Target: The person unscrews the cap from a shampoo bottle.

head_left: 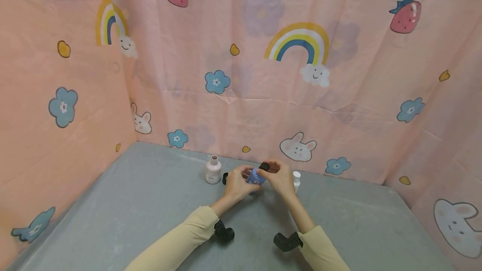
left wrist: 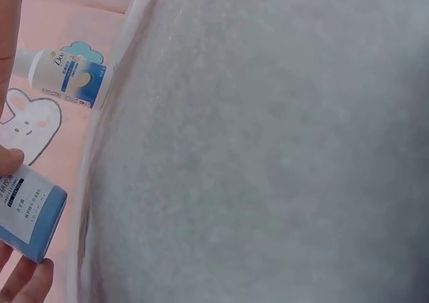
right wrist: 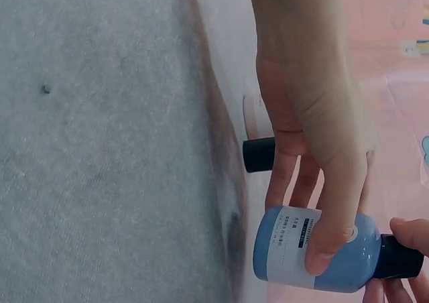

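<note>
Blue bottle: you have the blue bottle (head_left: 257, 177) between your two hands near the far side of the tabletop (head_left: 150, 212), tilted, its top leaning right.
Left grip: your left hand (head_left: 237, 185) holds the bottle's body, with the thumb across the label.
Right grip: your right hand (head_left: 280, 179) pinches the black cap (head_left: 265, 166), which sits at the bottle's neck.
Pink bottle: to the left of your left hand, the pink bottle (head_left: 213, 171) stands upright at the far side, its neck uncapped.
Loose cap: a second black cap (right wrist: 260, 154) is just right of the pink bottle, partly hidden behind your left hand.
White bottle: right of your right hand, the white bottle (left wrist: 70, 78) stands upright with a white top and a blue-banded label; your wrist partly hides it in the head view.
Curtain: beyond the far edge hangs a pink curtain (head_left: 241, 112) printed with rabbits, rainbows and flowers.
</note>
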Tool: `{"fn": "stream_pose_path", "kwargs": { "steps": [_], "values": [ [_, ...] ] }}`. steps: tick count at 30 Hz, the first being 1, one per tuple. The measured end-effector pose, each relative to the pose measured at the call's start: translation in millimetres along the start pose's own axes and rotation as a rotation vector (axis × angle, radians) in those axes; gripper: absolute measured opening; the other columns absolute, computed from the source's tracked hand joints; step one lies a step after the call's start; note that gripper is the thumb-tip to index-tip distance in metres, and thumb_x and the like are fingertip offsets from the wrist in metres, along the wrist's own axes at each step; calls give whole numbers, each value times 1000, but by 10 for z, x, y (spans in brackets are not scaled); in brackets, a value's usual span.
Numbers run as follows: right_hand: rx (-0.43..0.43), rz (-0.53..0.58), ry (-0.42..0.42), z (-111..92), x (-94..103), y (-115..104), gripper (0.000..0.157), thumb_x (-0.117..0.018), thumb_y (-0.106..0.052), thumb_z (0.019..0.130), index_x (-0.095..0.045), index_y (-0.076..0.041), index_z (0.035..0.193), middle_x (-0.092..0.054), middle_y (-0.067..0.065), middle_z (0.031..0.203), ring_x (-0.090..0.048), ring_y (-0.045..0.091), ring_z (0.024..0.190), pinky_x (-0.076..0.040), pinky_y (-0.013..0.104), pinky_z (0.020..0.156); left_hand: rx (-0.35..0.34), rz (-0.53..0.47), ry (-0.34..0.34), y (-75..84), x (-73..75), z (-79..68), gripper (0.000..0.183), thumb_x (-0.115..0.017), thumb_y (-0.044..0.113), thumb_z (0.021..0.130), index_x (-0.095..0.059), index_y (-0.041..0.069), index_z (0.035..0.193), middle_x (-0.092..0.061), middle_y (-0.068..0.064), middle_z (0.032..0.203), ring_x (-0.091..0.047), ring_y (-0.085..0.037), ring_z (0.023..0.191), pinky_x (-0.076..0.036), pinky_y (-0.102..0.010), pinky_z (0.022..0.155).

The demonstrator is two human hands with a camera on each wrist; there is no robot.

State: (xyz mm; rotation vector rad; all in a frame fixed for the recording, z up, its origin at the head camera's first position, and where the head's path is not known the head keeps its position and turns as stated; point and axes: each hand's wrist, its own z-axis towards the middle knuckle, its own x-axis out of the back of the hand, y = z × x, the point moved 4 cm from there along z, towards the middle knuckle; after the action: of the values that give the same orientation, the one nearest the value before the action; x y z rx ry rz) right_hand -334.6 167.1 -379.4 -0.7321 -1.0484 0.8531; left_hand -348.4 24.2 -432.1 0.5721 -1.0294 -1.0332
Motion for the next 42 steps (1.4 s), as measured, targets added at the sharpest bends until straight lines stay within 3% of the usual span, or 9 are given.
{"fn": "stream_pose_path", "kwargs": {
  "steps": [9, 16, 28, 35, 42],
  "values": [
    [-4, 35, -1, -2, 9, 2, 34, -83, -11, 72, -71, 0, 103, -72, 18, 95, -70, 29, 87, -56, 34, 77, -13, -39, -16, -21, 28, 8, 50, -87, 22, 66, -67, 10, 110, -72, -10, 104, -70, -25, 91, -57, -37, 76],
    [11, 34, -2, -2, 9, 49, 32, -84, -13, 72, -73, -3, 100, -73, 15, 92, -70, 25, 84, -54, 26, 72, -40, -8, -37, -25, 65, 9, 49, -89, 25, 64, -69, 11, 107, -74, -8, 98, -72, -22, 85, -57, -30, 71],
    [36, 48, -14, -22, 17, 106, 26, -84, -15, 72, -75, -6, 95, -74, 13, 90, -68, 18, 78, -52, 23, 69, -72, -20, -85, -37, 70, -31, 50, -89, 31, 64, -69, 9, 104, -74, -6, 92, -71, -16, 78, -55, -22, 65],
    [40, 55, -37, -28, 19, 122, 29, -84, -16, 72, -75, -5, 97, -74, 13, 92, -69, 19, 80, -54, 23, 70, -76, -26, -116, -57, 64, -33, 49, -89, 31, 65, -69, 9, 105, -74, -6, 93, -71, -16, 79, -55, -22, 66],
    [25, 91, -121, -18, -1, 117, 33, -82, -14, 74, -74, -4, 104, -74, 15, 100, -71, 26, 93, -56, 30, 76, -106, -44, -134, -64, 93, -32, 50, -88, 28, 66, -68, 6, 105, -74, -9, 94, -72, -18, 79, -56, -21, 67]
  ]
}}
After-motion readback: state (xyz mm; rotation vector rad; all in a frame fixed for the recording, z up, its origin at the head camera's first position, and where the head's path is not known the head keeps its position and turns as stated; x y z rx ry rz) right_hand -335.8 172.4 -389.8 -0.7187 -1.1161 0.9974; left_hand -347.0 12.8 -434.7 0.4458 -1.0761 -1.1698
